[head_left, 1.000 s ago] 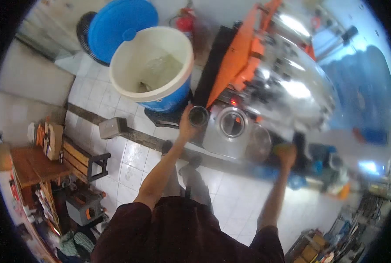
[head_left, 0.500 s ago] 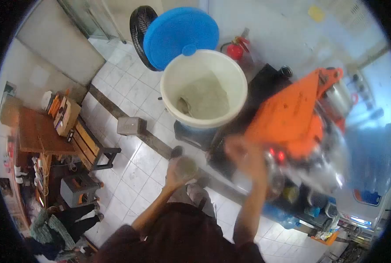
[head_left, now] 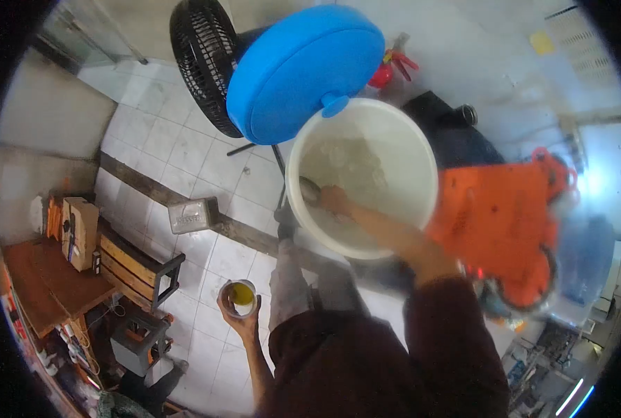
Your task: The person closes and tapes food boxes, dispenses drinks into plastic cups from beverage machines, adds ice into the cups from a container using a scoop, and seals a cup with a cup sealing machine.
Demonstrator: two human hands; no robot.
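My left hand (head_left: 239,317) is wrapped round a cup (head_left: 241,298), held out over the floor at lower left. Yellow-green stuff lies inside the cup. My right hand (head_left: 337,200) reaches down into a large white tub (head_left: 422,181), its fingers closed at a metal scoop (head_left: 309,189) by the tub's left inner wall. The scoop's handle is mostly hidden by the fingers. Pale, cloudy contents cover the tub's bottom. A blue lid (head_left: 303,70) stands tilted open against the tub's far rim.
Behind the lid stands a black fan (head_left: 204,66). A red fire extinguisher (head_left: 387,70) is near the wall. To the right is a bright orange object (head_left: 495,226), blurred. A rectangular container (head_left: 192,216) rests on the floor, with a wooden bench (head_left: 133,268) further left.
My right hand has moved from beside the orange object into the tub, to the scoop. My left hand, still holding the cup, has shifted left and down. The view has turned.
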